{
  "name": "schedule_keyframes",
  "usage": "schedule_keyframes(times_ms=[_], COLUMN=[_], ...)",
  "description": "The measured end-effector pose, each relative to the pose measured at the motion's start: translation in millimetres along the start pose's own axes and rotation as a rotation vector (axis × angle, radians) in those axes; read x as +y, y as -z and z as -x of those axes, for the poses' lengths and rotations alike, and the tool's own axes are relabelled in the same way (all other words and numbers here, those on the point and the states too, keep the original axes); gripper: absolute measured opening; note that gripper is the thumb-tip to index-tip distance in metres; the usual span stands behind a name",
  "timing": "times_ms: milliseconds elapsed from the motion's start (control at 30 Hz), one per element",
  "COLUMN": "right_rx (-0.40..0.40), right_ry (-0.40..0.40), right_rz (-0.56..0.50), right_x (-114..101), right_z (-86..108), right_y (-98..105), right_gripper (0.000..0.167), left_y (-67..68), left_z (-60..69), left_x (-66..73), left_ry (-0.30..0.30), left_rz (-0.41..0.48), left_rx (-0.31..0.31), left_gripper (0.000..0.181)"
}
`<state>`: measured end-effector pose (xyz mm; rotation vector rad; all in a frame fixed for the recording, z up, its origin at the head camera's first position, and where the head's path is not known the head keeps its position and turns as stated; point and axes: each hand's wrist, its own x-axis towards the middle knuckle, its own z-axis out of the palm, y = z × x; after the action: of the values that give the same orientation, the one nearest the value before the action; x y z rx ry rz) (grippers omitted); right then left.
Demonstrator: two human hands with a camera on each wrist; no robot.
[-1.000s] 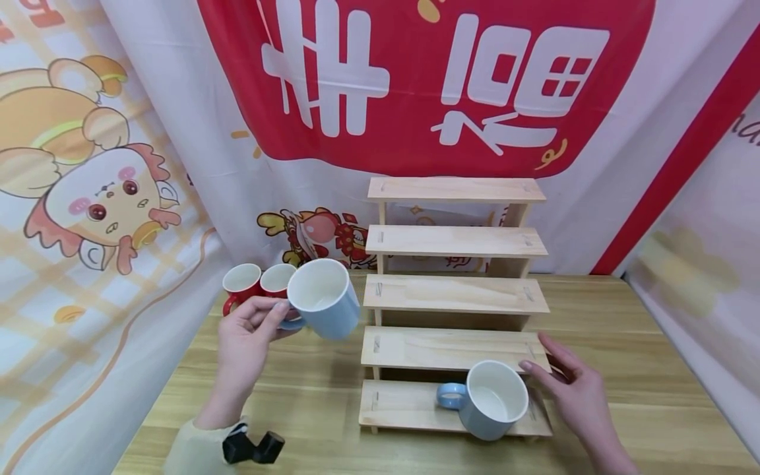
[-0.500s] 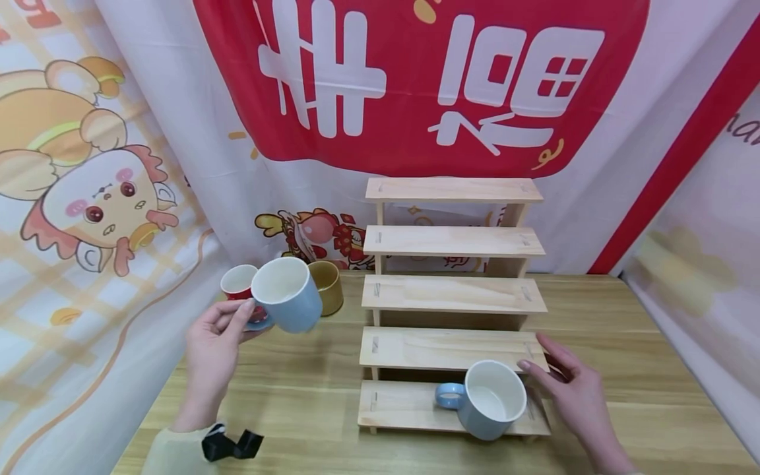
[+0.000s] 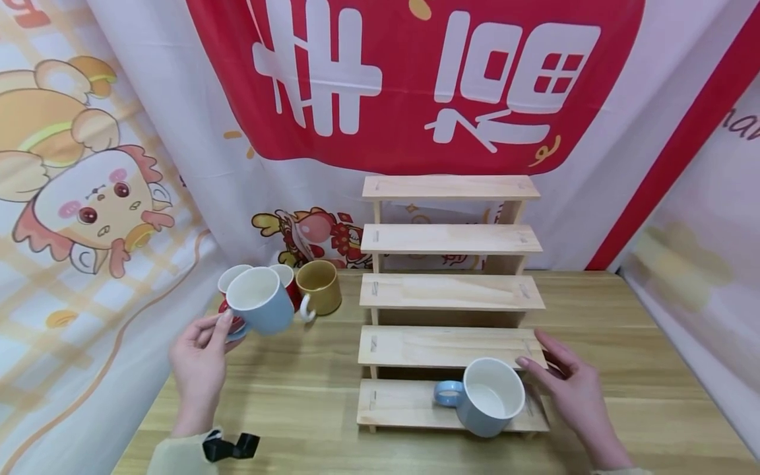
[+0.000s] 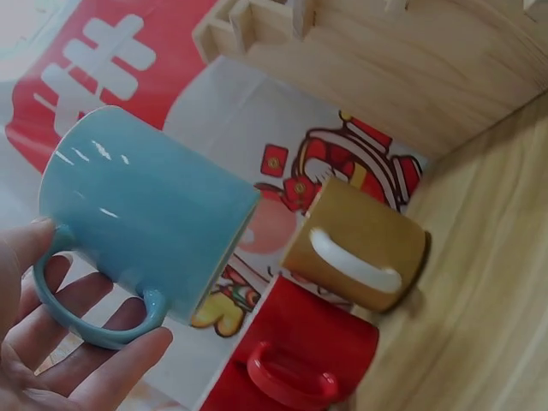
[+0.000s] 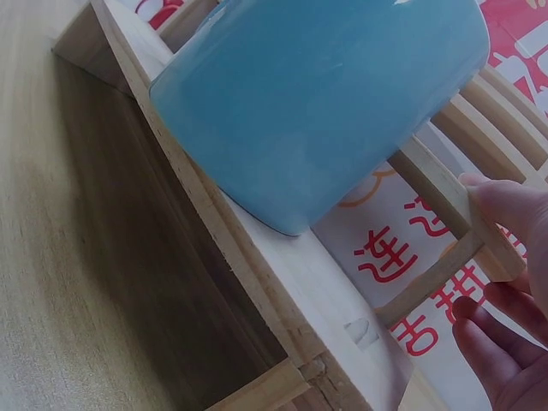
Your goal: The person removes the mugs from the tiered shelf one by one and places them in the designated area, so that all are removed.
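Observation:
My left hand (image 3: 202,363) holds a light blue mug (image 3: 264,307) by its handle, raised off the table at the left. Its white inside faces up in the head view, and in the left wrist view the mug (image 4: 145,205) is tilted. A second light blue mug (image 3: 488,404) stands on the lowest tier of a stepped wooden rack (image 3: 448,346), its handle pointing left. At the rack's right side my right hand (image 3: 572,389) grips the end of the second tier from the bottom, thumb above and fingers below.
Behind the held mug stand red mugs (image 4: 300,334), partly hidden in the head view. Beside them is a mustard-coloured mug (image 3: 323,290) with a white handle. Printed cloth (image 3: 445,86) hangs behind the wooden table (image 3: 309,409) and along both sides.
My left hand has carried the blue mug leftward, uncovering the mustard-coloured mug. My right hand keeps its grip on the rack, and the mug on the lowest tier has not moved.

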<state>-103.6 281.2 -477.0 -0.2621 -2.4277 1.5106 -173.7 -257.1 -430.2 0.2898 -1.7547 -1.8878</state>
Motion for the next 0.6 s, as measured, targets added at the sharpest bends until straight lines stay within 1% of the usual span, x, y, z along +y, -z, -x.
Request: schedule_keyframes(times_ms=[133,200,267,400,533,600], right_rx=[0.003,0.003,0.003,0.004,0.005,0.004], right_ry=[0.009,0.010,0.010,0.004,0.004,0.005], right_rz=[-0.001,0.002,0.006,0.006,0.007,0.010], right_x=[-0.4,-0.5,-0.5,-0.4,-0.2,0.0], right_z=[0.0,-0.2,-0.5,-0.5,-0.5,-0.6], right_y=[-1.0,-1.2,-1.2,-1.2,-0.9,-0.5], right_gripper=[0.065,0.065,0.065,0.065,0.065,0.065], left_y=[7.7,12.4,16.8,25.0,31.3,33.6], left_z=[-2.0,-2.5,-2.4,-3.0,-3.1,-3.2], left_x=[-13.5,-20.9,-28.3,-42.7,-53.9,-58.5], left_ry=[0.032,0.053,0.061,0.078,0.077,0.070], left_rz=[0.048,0.047,0.029,0.044,0.077,0.070], left_rx=[0.062,0.094,0.124,0.155,0.185,0.198], left_gripper=[0.033,0.032,0.032,0.031,0.028,0.028])
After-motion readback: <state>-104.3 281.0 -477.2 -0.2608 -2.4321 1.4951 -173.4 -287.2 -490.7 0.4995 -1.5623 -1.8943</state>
